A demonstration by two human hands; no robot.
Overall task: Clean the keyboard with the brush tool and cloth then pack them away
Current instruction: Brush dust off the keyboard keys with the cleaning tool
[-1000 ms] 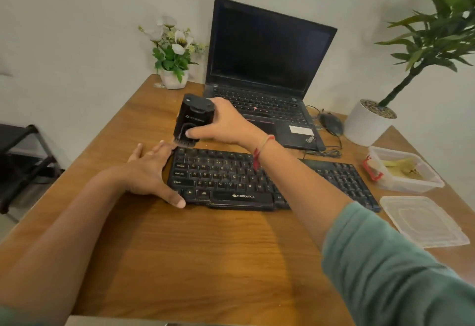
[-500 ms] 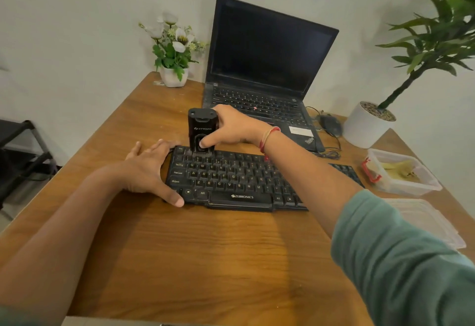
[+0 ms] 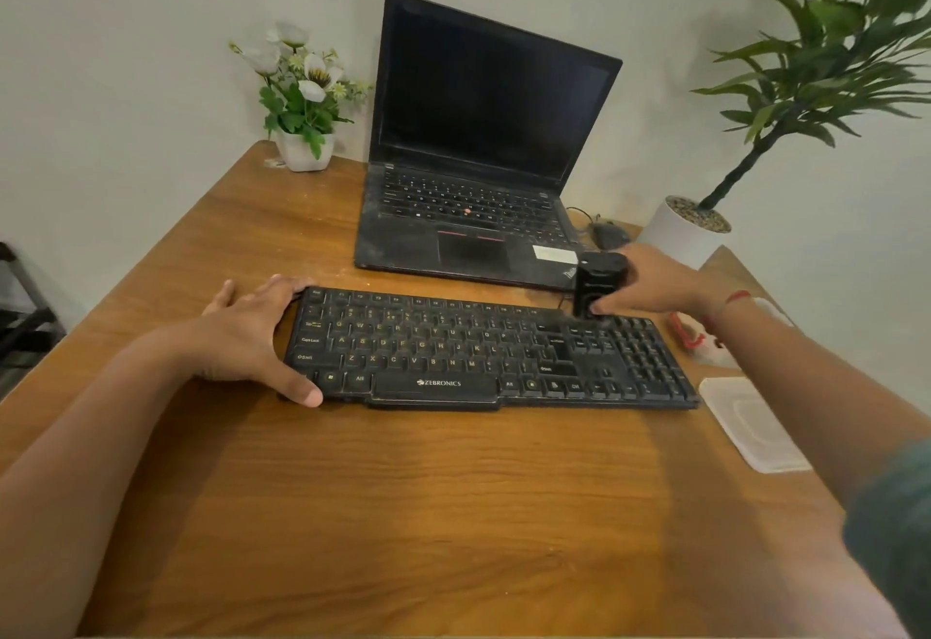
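Keyboard (image 3: 483, 351) black, dusty; black brush tool (image 3: 599, 288) upright in right hand (image 3: 655, 281).

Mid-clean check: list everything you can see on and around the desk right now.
keyboard: one, black, middle of table
brush tool: one, black, upright on keyboard's far right part
laptop: one, black, open, behind keyboard
mouse: one, dark, right of laptop
flower pot: one, white, far left corner
potted plant: one, green in white pot, far right
lid: one, clear, right of keyboard
container: one, clear, red clip, mostly behind right arm
table: one, brown wood
rack: one, black, left edge
left hand: braces keyboard's left end
right hand: fingers grip brush tool
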